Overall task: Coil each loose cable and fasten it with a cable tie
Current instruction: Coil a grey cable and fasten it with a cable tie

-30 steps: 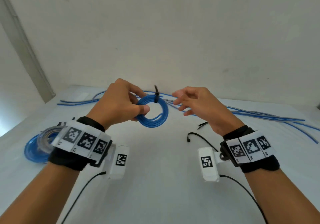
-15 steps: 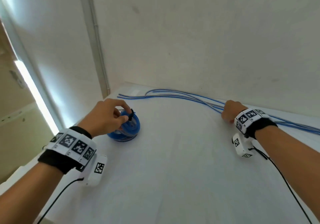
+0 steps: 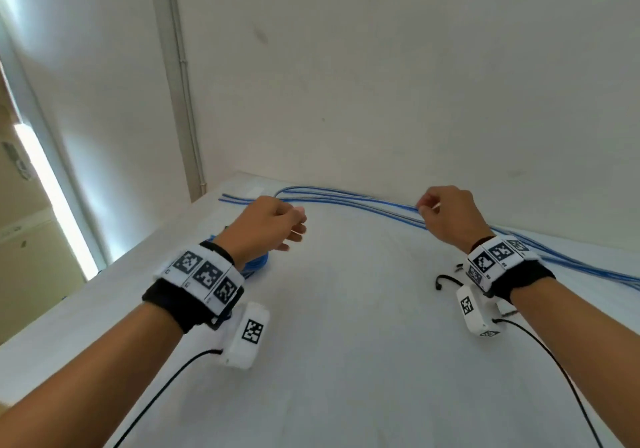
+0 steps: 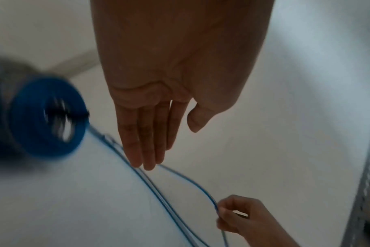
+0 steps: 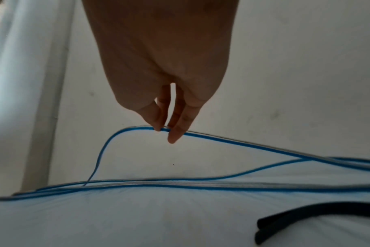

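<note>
Several loose blue cables (image 3: 346, 198) lie along the far edge of the white table (image 3: 346, 361). My right hand (image 3: 424, 209) pinches one blue cable (image 5: 232, 142) between thumb and fingers (image 5: 175, 133) and holds it raised above the others. My left hand (image 4: 158, 150) hovers over the cables' left ends with straight fingers and holds nothing. A stack of tied blue coils (image 4: 47, 117) sits on the table left of that hand, and in the head view the coils (image 3: 258, 264) are mostly hidden behind my left wrist. Black cable ties (image 3: 446, 279) lie by my right wrist.
The wall stands right behind the cables, with a vertical pipe (image 3: 180, 83) in the corner. The table's left edge (image 3: 104, 274) drops off near the coils. A grey metal shelf upright (image 4: 365, 183) shows at the right in the left wrist view.
My left hand let go of the tied coil on the stack and moved right toward the loose cables. My right hand has lifted one cable off the table.
</note>
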